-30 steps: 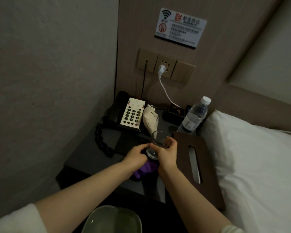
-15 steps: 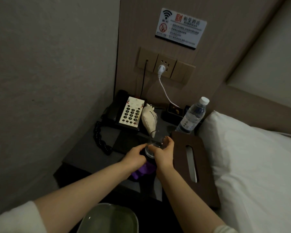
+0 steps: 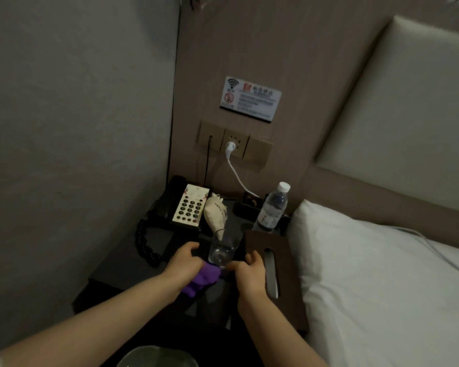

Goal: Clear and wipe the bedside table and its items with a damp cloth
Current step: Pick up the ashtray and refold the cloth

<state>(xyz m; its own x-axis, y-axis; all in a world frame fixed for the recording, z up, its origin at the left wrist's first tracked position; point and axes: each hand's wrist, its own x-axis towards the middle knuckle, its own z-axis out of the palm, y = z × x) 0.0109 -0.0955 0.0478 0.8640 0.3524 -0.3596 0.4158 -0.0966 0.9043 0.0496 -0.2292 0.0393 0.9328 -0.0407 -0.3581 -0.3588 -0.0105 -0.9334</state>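
A clear drinking glass stands upright on the dark bedside table. My left hand grips a purple cloth just left of the glass base, its fingers reaching onto the table beside the glass. My right hand hovers right of the glass with loosely curled fingers and holds nothing; its fingertip is close to the glass base. Behind the glass lie a black telephone with a white keypad, a pale seashell and a water bottle.
A brown tissue box sits along the table's right edge against the white pillow. A small black tray stands at the back. A white plug and cable hang from the wall socket. A pale basin is below.
The glass, held up between both hands before, now stands on the table. My right hand has let go and moved right; my left still holds the cloth. The camera tilted upward.
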